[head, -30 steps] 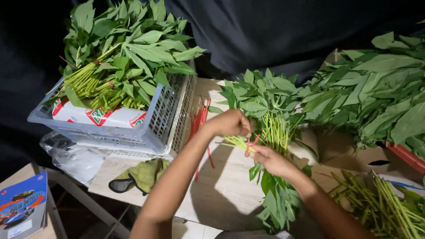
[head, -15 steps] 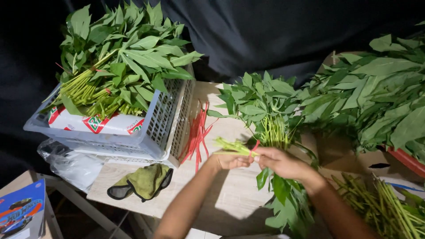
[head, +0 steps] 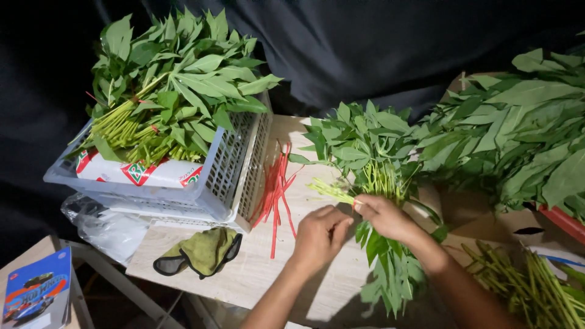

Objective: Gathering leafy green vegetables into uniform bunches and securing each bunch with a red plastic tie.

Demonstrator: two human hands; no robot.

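Observation:
My right hand grips a small bundle of leafy green stems. Its cut ends stick out to the left, and its leaves hang down toward me over the wooden table. My left hand lies just left of it with fingers curled against the bundle below the right thumb. Whether the left hand grips anything is hidden. A loose heap of the same leafy stems lies just beyond both hands.
Red tie strips lie left of my hands. A white plastic basket piled with tied leaf bundles stands far left. A green cloth, a plastic bag and a blue book lie below it. More leaves and bare stems fill the right.
Both hands have drawn back from the leaf heap toward me with the small bundle. The left hand has dropped from on top of the stems to beside the right hand.

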